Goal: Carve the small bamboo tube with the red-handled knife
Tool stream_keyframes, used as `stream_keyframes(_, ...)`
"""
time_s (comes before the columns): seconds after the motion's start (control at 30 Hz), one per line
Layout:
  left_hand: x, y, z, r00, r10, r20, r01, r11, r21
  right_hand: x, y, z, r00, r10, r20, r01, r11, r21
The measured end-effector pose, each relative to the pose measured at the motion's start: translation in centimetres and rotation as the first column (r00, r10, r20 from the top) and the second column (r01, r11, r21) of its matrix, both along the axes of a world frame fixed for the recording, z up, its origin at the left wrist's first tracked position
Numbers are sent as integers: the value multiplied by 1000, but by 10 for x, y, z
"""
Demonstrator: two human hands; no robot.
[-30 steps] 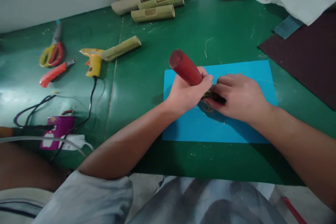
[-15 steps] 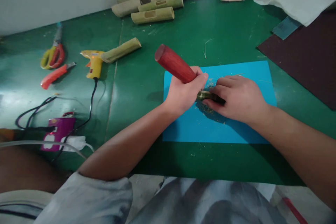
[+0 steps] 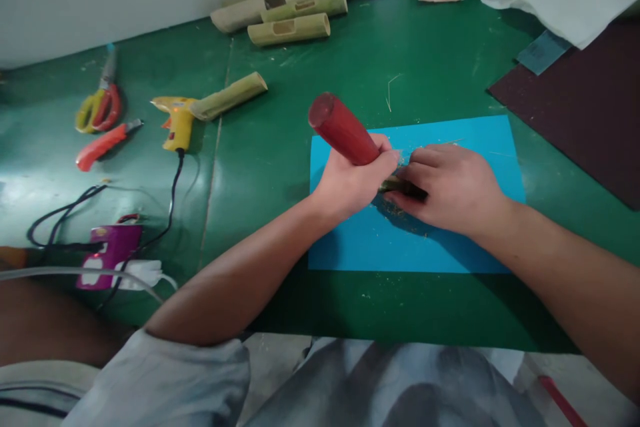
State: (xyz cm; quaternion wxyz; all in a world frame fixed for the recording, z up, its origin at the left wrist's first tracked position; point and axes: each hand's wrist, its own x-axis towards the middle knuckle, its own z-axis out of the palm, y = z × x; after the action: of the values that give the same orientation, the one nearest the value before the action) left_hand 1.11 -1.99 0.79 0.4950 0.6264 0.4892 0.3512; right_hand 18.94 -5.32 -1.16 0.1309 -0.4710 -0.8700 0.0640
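Observation:
My left hand (image 3: 353, 183) is closed round a thick red wooden handle (image 3: 340, 128) that sticks up and to the left; the tool's working end is hidden between my hands. My right hand (image 3: 453, 183) presses down on a small dark green bamboo piece (image 3: 395, 185), fingers curled over it. Both hands work over a blue sheet (image 3: 450, 247) on the green table (image 3: 280, 147). Fine shavings lie on the sheet around the piece.
A yellow glue gun (image 3: 175, 121) with a black cord, a bamboo tube (image 3: 233, 95), scissors (image 3: 97, 105) and an orange cutter (image 3: 100, 145) lie at the left. More bamboo tubes (image 3: 287, 10) sit along the wall. A purple power strip (image 3: 110, 252) is near the front left; dark mat (image 3: 585, 100) at right.
The red handle swung left and lower, then came back up toward the right. My right hand stayed pressed on the bamboo piece.

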Motion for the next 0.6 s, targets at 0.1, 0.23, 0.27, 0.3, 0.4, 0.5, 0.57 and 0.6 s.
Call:
stream_keyframes(0.1, -5, 3, -1, 996, -29, 80, 34, 997, -69, 2, 0, 2, 999, -19, 26, 19, 1000, -20)
stream_keyframes(0.23, -2, 3, -3, 993, 102, 57, -101, 995, -21, 2, 1, 3, 999, -16, 36, 17, 999, -37)
stream_keyframes(0.27, 0, 2, -3, 993, 118, 31, -118, 993, 5, 2, 1, 3, 999, -17, 34, 18, 999, -33)
stream_keyframes(0.3, 2, 1, -3, 993, 117, 9, -117, 993, 25, 2, 1, 2, 999, -19, 32, 20, 999, -28)
stream_keyframes(0.4, 7, 0, -2, 996, 84, -18, -83, 996, 37, 1, 2, 2, 1000, -17, 24, 17, 1000, -7)
stream_keyframes(0.5, 8, 0, -3, 997, 80, -13, -80, 997, 10, 0, 2, 1, 1000, -3, 19, 3, 1000, 0)
stream_keyframes(0.57, 8, 0, -2, 997, 70, -14, -70, 998, -3, 0, 2, 1, 1000, -2, 17, 2, 1000, -7)
stream_keyframes(0.6, 7, 0, -1, 998, 58, -16, -58, 998, -8, 0, 2, 1, 1000, -5, 13, 5, 1000, -12)
